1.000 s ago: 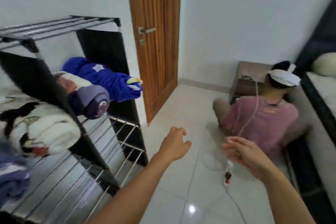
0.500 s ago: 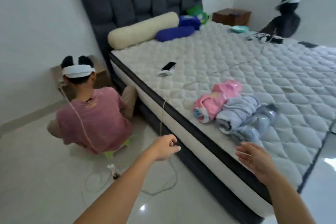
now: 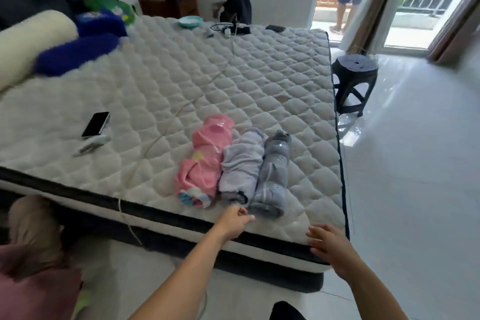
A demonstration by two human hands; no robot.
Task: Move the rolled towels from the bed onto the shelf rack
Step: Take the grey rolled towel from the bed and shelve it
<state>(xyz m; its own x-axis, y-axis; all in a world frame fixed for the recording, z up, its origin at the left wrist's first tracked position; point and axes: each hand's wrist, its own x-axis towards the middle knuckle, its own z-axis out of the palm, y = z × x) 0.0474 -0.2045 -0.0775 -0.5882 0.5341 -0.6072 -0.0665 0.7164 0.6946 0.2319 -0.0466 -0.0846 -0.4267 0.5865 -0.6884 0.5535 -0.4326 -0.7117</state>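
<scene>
Three soft rolled towels (image 3: 233, 169) lie touching near the quilted bed (image 3: 181, 80)'s near edge; my left hand (image 3: 233, 221) loosely curled, right hand (image 3: 330, 247) spread, both empty.

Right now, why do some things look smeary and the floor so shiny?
In the head view, the cream bolster and blue pillow at the left edge smear from motion blur; the three rolled towels are soft but readable; daylight from the balcony door glares off the glossy floor tiles; the wide lens bends the mattress edges.
</scene>
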